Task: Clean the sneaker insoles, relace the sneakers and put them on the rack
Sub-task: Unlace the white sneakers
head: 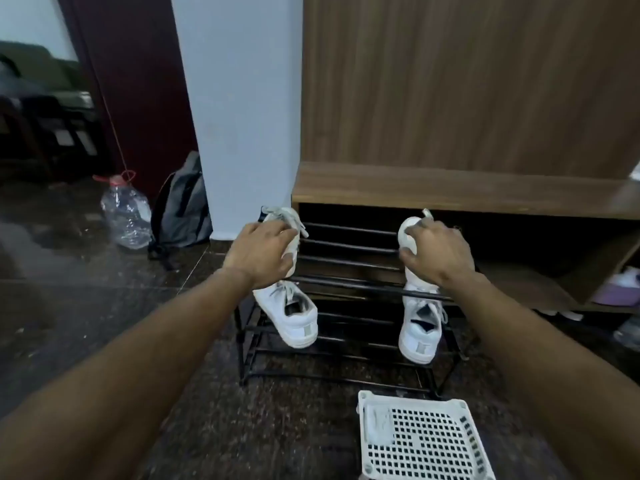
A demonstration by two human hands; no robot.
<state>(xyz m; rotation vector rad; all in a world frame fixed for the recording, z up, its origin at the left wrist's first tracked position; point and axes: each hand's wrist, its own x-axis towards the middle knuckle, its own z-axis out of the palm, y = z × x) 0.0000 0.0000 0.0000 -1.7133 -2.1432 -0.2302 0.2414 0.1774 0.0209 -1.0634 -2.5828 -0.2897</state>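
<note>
Sneakers, a white pair, stand toe-forward on the black metal shoe rack [349, 285], heels toward the camera and well apart, so the last part of the task looks nearly done.

Going left to right: a clear plastic water jug [126, 216] with a red cap sits on the dark floor, and a grey backpack [181, 209] leans against the pale pillar just beside it. Next comes the left hand [258, 252], its fingers curled over the toe end of the left sneaker [294, 313]; grey-white laces run through this shoe's eyelets and stick out past the fingers. Across the bare rods, the right hand [438, 252] grips the toe of the right sneaker [420, 327] in the same way, a lace end poking up above the knuckles. Both shoes appear laced; whether the insoles are back inside I cannot tell, though something dark shows in each opening. What seems left is only to settle the pair and let go.

Nearer the camera, a white perforated plastic basket [433, 441] rests on the floor with a pale cloth-like thing in its corner. Behind the rack runs a wooden cabinet [450, 188].

No brand mark, label or writing is readable anywhere; the small grey heel tabs are blank at this sharpness.
</note>
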